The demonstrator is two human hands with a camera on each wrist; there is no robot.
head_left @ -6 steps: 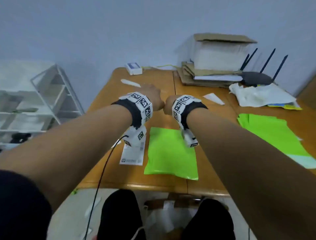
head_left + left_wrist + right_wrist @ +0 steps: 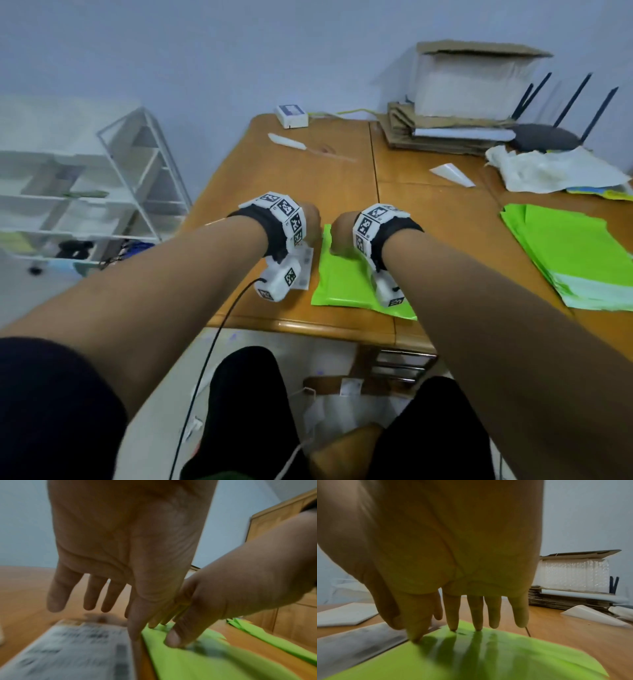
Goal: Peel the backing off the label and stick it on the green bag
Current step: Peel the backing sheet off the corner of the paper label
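A green bag (image 2: 346,281) lies flat near the table's front edge. A white printed label (image 2: 306,265) lies just left of it, largely hidden by my left wrist. My left hand (image 2: 310,219) hovers over the label's (image 2: 73,653) far end with its fingers (image 2: 56,599) straight, and it holds nothing. The thumb tip comes down by the seam between label and bag (image 2: 214,666). My right hand (image 2: 342,236) rests straight fingertips (image 2: 453,623) on the bag's (image 2: 479,658) far edge. In the right wrist view the label (image 2: 356,643) shows blurred at the left.
A stack of green bags (image 2: 579,257) lies at the right, with crumpled white paper (image 2: 548,168) and a router (image 2: 544,137) behind it. A cardboard box (image 2: 472,85) stands on flat cartons at the back. Loose backing scraps (image 2: 452,174) lie mid-table. A white shelf (image 2: 102,192) stands left of the table.
Both hands have come back and down from beyond the bag onto the far ends of the label and the bag. The head view has tilted down a little.
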